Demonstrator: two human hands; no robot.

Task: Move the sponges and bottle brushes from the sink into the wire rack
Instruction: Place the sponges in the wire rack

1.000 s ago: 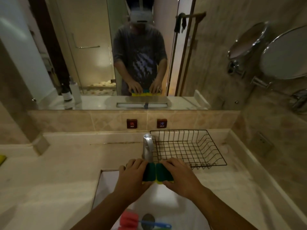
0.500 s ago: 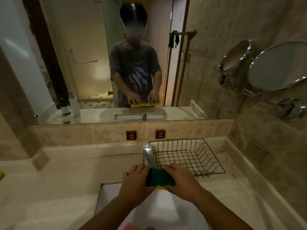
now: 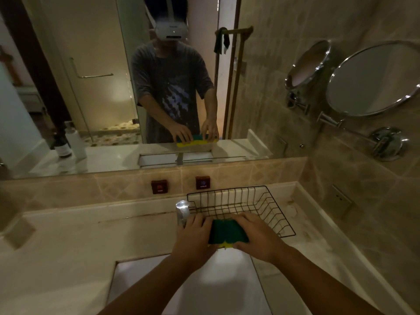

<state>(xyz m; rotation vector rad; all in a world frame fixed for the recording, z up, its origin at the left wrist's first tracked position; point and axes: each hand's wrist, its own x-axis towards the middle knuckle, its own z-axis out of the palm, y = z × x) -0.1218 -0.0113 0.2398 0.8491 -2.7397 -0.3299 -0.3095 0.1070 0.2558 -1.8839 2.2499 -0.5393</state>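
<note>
Both of your hands clamp one green-topped, yellow-bottomed sponge [image 3: 227, 231] between them at the near rim of the black wire rack [image 3: 261, 204].

Your left hand [image 3: 194, 241] presses its left end and your right hand [image 3: 255, 237] its right, fingers curled over the top. Whether any of it sits inside the rack yet, you cannot tell; the rack's visible floor holds nothing. That rack stands on the beige marble counter [image 3: 68, 246], behind the white sink [image 3: 204, 283] and beside the chrome tap [image 3: 182, 211]. Two red buttons [image 3: 159, 186] sit below the wall mirror [image 3: 113, 87]; one round mirror [image 3: 372, 79] hangs at right.

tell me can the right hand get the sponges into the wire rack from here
Probably yes: the right hand and left hand hold the sponges at the wire rack near edge, its open top unobstructed.
</note>
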